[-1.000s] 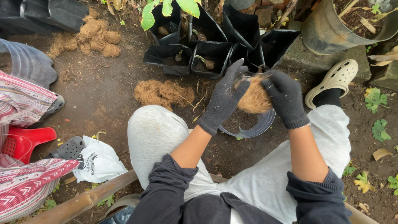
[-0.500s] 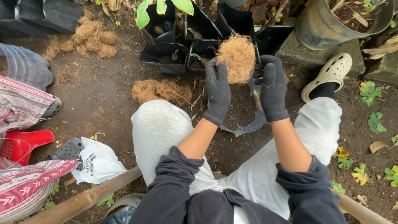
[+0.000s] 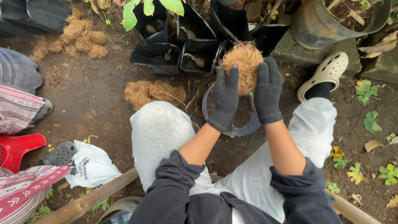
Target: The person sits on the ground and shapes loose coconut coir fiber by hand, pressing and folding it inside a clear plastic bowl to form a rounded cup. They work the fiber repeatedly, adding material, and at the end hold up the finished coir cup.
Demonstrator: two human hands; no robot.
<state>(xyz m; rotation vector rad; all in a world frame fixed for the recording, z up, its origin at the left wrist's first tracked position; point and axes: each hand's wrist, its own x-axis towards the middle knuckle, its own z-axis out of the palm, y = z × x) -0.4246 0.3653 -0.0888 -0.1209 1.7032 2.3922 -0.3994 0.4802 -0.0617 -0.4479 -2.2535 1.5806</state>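
2 gloved hands (image 3: 246,97), 1 coir clump (image 3: 244,66), approx 5 black grow bags (image 3: 199,52).

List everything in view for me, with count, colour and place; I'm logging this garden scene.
coconut fibre clump: one, brown, held up between both hands
pot: one, dark, round, on soil between the knees
fibre pile: one, brown, on soil beside the left knee
fibre heap: one, brown, upper left
grow bags: several, black, top centre, some with seedlings
metal bucket: one, grey, top right
plastic bag: one, white, lower left
red stool: one, left edge
clog: one, cream, on the right foot
left hand: dark glove, on the clump
right hand: dark glove, on the clump
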